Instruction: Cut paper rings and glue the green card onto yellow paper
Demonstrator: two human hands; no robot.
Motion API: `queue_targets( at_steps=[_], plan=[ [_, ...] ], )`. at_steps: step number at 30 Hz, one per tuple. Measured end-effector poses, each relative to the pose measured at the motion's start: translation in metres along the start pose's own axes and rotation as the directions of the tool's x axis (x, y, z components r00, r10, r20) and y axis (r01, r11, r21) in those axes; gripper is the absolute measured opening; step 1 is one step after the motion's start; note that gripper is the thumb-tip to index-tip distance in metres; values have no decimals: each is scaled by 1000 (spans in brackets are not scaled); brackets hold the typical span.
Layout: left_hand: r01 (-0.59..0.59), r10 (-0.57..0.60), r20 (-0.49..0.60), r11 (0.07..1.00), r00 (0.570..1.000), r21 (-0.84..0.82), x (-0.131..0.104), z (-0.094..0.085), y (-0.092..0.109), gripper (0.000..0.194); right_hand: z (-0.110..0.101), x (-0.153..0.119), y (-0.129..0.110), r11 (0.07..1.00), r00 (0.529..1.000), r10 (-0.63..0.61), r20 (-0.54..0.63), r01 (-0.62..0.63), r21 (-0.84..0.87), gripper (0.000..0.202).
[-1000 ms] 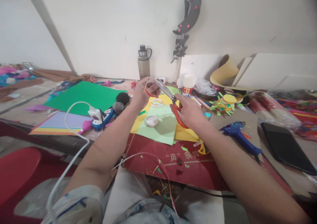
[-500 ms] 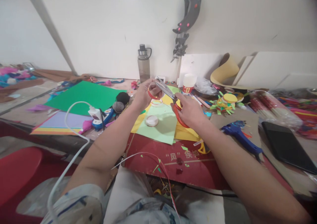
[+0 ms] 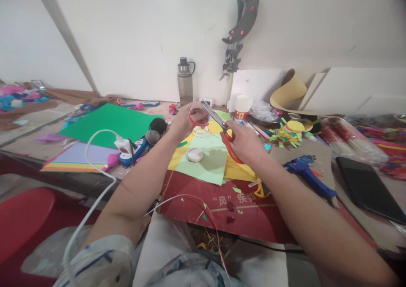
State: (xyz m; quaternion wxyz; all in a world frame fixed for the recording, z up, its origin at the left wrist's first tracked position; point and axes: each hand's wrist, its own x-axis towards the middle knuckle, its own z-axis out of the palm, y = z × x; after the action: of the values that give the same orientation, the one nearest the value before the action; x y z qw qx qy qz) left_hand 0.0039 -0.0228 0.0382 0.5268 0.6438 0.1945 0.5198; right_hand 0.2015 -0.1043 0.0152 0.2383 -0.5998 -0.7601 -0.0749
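My left hand point(image 3: 187, 118) grips a thin ring with a red rim point(image 3: 194, 124) and a pale, see-through upper part. In my right hand point(image 3: 242, 140) are scissors point(image 3: 229, 145) with red-orange handles, and their blades point up and left, across the far side of the ring. Below both hands lies a sheet of light green paper point(image 3: 206, 164) on yellow paper point(image 3: 238, 171). A small white round disc point(image 3: 195, 154) rests on the green sheet, and a thin ring point(image 3: 201, 130) lies just beyond it.
A bottle point(image 3: 185, 86) and a paper cup point(image 3: 242, 107) stand at the back. Left are green paper point(image 3: 108, 124), a power strip point(image 3: 133, 151) and a white cable point(image 3: 91, 206). Right are a blue glue gun point(image 3: 309, 178), a phone point(image 3: 369, 187) and a yellow-green paper craft point(image 3: 292, 130).
The scissor blades have shifted slightly relative to the ring and look closer together. Both hands keep their holds and have barely moved.
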Motion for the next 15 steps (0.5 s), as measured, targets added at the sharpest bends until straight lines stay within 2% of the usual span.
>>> queue_targets(
  at_steps=[5, 8, 15],
  plan=[
    [-43, 44, -86, 999, 995, 18, 1, -1, -1, 45, 0, 0, 0, 1000, 1000, 5, 6, -5, 7, 39],
    [-52, 54, -76, 998, 996, 18, 1, -3, -4, 42, 1, -1, 0, 999, 1000, -19, -14, 19, 39, 40],
    [13, -12, -42, 1000, 999, 15, -1, 3, -3, 42, 6, -2, 2, 997, 998, -29, -54, 33, 76, 39]
  ],
)
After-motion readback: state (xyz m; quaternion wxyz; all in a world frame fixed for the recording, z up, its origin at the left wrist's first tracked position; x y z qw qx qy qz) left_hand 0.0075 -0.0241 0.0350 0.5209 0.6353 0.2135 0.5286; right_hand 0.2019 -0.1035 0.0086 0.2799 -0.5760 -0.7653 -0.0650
